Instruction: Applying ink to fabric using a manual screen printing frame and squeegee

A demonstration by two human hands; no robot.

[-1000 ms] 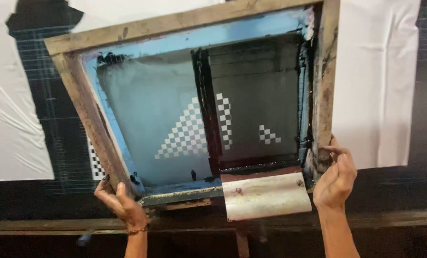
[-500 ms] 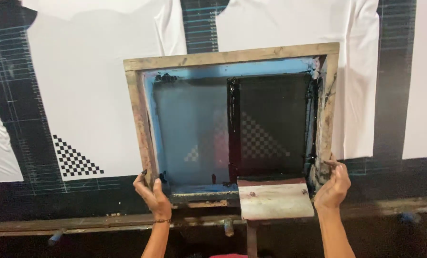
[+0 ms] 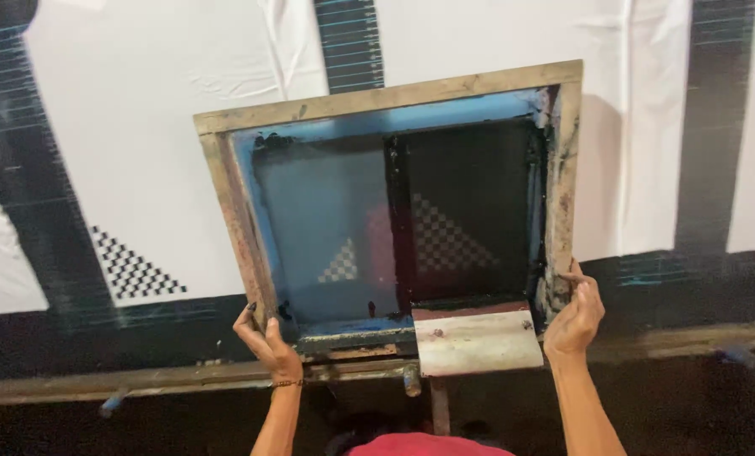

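Observation:
A wooden screen-printing frame (image 3: 394, 100) with blue tape and dark mesh is lifted over the table. Black ink smears its inner edges, and a checkered triangle pattern (image 3: 445, 241) shows through the mesh. My left hand (image 3: 269, 342) grips the frame's lower left corner. At the lower right corner my right hand (image 3: 573, 317) holds the frame's side. A squeegee with a pale metal-faced handle (image 3: 476, 339) rests inside against the frame's near edge.
White cloth pieces (image 3: 166, 135) lie on a long dark printing table (image 3: 732, 287). One cloth at the left bears a printed black checkered triangle (image 3: 132, 266). A wooden rail (image 3: 141, 380) runs along the table's near side. Something red (image 3: 428, 445) sits at the bottom edge.
The frame has moved to the right along the table, from tilted to nearly level. The printed checkered triangle now lies uncovered at the left. Both hands kept their hold.

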